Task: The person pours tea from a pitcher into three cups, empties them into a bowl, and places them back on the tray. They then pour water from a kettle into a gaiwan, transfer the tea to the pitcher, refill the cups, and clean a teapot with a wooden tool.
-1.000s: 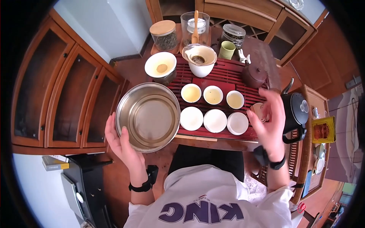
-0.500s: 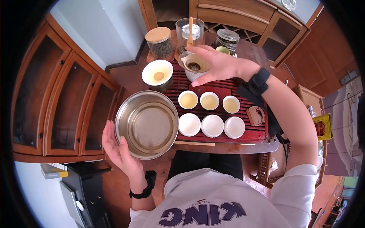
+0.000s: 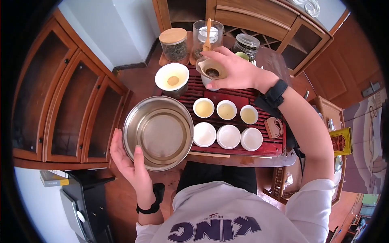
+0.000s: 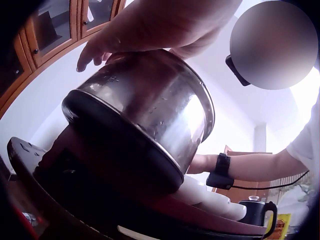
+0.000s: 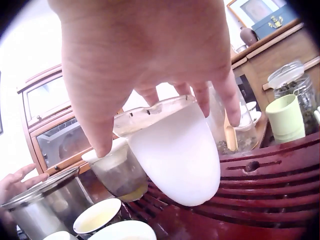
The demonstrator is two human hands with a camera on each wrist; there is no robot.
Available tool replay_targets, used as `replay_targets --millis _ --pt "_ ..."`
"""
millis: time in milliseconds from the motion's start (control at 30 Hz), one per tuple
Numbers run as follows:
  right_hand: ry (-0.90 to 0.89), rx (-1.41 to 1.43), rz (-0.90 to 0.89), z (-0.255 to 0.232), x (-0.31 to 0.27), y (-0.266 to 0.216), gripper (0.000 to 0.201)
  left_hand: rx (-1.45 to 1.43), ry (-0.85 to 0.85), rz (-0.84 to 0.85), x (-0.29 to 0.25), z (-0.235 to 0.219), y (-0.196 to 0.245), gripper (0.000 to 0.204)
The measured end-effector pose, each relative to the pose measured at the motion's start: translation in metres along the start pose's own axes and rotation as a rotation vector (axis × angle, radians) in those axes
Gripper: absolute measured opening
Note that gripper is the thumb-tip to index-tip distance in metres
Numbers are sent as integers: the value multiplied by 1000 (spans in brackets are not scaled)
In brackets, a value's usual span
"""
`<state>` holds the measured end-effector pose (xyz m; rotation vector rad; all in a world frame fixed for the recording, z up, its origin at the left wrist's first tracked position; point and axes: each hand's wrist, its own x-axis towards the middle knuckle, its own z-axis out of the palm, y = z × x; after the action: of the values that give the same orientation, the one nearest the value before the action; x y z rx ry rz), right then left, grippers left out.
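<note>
With its thumb over the near rim and its fingers along the outer wall, my left hand (image 3: 131,168) holds a round stainless steel pot (image 4: 155,100), its inside showing no contents. At the back of the red slatted tea tray (image 3: 251,148), my right hand (image 3: 239,73) grips the rim of a white gaiwan bowl (image 5: 175,160) between thumb and fingers. Dark wet leaves lie inside it. To its left, a white strainer (image 3: 172,75) sits on a glass pitcher (image 5: 122,175). Three small cups of pale yellow tea (image 3: 226,109) stand in front.
Three white cups (image 3: 228,137) line the tray's near side, beside a pinkish-brown holder (image 3: 274,127). Behind stand a wooden-lidded jar (image 3: 174,44), a glass container with a wooden scoop (image 3: 208,36), a lidded jar (image 3: 246,45) and a green cup (image 5: 286,117).
My right hand has come from the tray's right side, near the dark teapot, to the white gaiwan bowl at the back. My left hand keeps hold of the pot, which has hardly moved.
</note>
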<state>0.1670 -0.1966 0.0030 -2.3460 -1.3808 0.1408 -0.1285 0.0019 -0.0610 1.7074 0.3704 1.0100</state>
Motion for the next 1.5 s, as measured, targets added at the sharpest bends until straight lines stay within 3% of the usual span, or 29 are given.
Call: replay_targets --millis 233,300,533,700,1000,1133,1200,1300,1500 --pt "-31 81 138 8 4 -1 84 -130 47 -144 -2 0 -1 64" --pt "37 67 -50 12 3 12 79 -155 54 -170 -3 0 -3 64" --pt "84 -139 -106 10 -2 6 77 -124 29 -166 -5 -1 -7 60" --pt "72 -27 27 14 1 3 75 -130 27 -170 -7 0 -9 58" --pt "154 1 72 20 0 -2 70 -203 31 -203 -11 -1 -8 61" --pt "216 -34 122 -9 -6 -10 70 -159 21 -191 -11 -4 -8 61" --pt "341 -84 -2 -29 -12 -15 69 -147 22 -195 -12 -4 -9 61" --pt "368 -185 -102 -52 -29 -32 69 -88 4 -168 -11 -4 -11 61" --pt "145 -221 -256 -75 -63 -87 64 -45 30 -131 -12 0 -10 62"
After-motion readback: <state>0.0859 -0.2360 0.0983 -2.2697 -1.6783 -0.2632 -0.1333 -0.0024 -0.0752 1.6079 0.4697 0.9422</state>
